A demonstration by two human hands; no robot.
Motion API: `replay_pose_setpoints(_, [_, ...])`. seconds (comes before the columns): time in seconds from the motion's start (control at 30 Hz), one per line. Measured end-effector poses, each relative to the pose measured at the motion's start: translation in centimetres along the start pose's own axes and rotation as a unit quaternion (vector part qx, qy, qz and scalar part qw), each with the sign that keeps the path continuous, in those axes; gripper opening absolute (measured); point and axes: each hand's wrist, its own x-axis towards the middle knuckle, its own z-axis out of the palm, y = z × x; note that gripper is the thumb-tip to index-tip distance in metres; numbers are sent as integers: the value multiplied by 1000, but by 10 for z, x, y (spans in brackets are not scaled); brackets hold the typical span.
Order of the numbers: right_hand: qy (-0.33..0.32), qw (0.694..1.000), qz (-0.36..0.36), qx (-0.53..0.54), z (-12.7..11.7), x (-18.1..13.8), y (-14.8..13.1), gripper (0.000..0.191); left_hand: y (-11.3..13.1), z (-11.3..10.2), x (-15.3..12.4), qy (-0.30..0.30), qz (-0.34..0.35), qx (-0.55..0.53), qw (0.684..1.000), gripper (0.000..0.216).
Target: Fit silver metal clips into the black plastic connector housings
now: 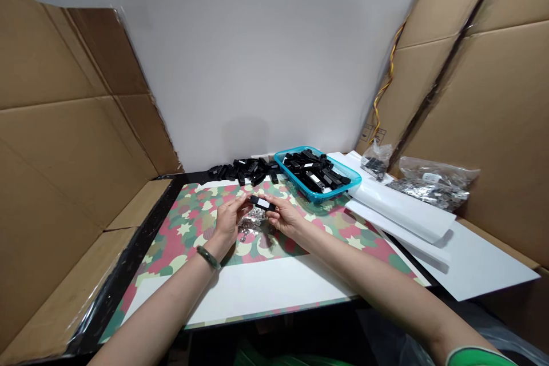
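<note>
My left grip (227, 222) pinches one end of a small black block (262, 203), held over a heap of metal bits (252, 223) mid-worktop (266, 289). My right grip (285, 218) clasps its other end. A blue basket (318, 198) sits toward the far right edge.

Matt black plastic part (262, 203), held over a glinting heap of small metal pieces (253, 222). Glossy camouflage-print mat (189, 223) underneath. Far right, teal plastic basket (338, 190). Rough brown cardboard walls (64, 154) around.

Teal basket (318, 197), cardboard panels (64, 143), white sheets (403, 209), bagged metal parts (433, 187)
</note>
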Motion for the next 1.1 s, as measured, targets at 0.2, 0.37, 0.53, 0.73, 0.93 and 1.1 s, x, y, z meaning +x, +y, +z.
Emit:
replay_pose_setpoints(0.2, [23,1000,-8,-6,4,-2,1,24,1,0,-2,-30,-5,14,999,34])
replay_pose_setpoints(0.37, [42,999,-9,-23,7,-5,1,17,-3,-3,2,-19,4,19,1000,38])
replay_pose_setpoints(0.53, [47,998,-15,-31,4,-1,2,11,-1,-6,8,25,36,8,999,37])
replay_pose_setpoints(0.73, [27,998,-20,-59,-4,6,8,10,3,-13,14,48,36,-6,998,30])
replay_pose_setpoints(0.93, [26,997,-27,-74,-5,5,9,14,2,-15,14,46,37,17,998,35])
replay_pose_setpoints(1.1, [33,997,-24,-72,0,0,7,11,3,-15,12,42,22,19,999,39])
